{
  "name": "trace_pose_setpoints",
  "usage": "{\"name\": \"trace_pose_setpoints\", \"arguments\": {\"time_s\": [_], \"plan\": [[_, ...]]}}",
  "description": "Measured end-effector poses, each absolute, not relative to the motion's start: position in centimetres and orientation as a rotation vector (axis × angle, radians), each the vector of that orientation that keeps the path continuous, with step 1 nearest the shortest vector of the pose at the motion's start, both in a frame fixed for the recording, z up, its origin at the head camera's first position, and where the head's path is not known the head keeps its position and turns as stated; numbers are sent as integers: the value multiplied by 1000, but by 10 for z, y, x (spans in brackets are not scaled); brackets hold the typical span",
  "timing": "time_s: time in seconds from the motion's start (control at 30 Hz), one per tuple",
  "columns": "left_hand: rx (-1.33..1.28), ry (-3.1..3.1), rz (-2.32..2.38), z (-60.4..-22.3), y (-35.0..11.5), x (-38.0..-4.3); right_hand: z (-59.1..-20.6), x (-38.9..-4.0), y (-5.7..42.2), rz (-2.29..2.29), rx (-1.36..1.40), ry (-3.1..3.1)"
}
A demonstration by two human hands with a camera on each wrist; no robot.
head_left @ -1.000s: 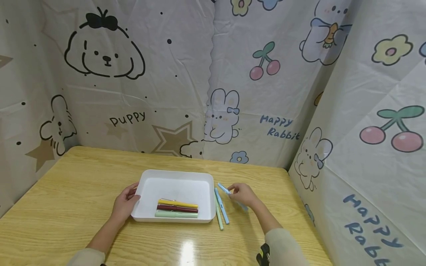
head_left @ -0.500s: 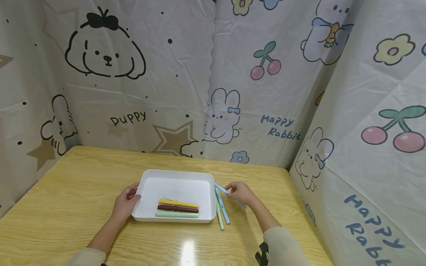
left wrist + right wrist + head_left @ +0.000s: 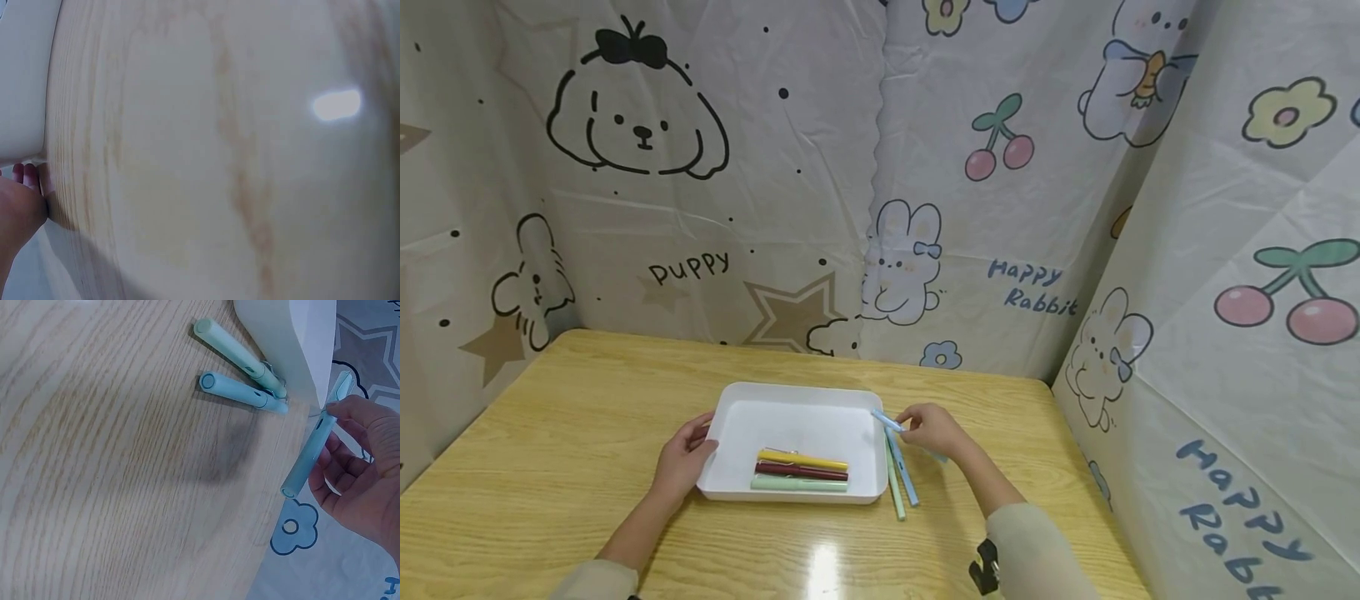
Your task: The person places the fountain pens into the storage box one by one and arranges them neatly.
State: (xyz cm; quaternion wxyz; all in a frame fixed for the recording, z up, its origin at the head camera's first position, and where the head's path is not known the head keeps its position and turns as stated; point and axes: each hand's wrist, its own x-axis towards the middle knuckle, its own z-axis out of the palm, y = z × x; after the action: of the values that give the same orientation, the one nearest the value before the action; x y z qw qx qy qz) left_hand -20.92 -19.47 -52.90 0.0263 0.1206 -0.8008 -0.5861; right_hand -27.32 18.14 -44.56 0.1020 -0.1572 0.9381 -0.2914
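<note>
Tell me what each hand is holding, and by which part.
The right hand pinches a light-blue pen around its middle; the left hand holds the white tray by its left end.

Soft light, white glare on the table [image 3: 760, 546], faint shadows, hazy left wrist view

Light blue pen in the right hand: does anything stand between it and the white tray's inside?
Only the right wall of the white tray; in the head view the light blue pen overlaps the rim. Three pens inside lie along the near side, off that line.
</note>
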Motion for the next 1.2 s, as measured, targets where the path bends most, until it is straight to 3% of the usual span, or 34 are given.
{"name": "trace_pose_setpoints", "arguments": {"time_s": [1.2], "plan": [[371,-2469,-1824,-526,-194,-206,-440,-281,148,-740,-570,2720]]}}
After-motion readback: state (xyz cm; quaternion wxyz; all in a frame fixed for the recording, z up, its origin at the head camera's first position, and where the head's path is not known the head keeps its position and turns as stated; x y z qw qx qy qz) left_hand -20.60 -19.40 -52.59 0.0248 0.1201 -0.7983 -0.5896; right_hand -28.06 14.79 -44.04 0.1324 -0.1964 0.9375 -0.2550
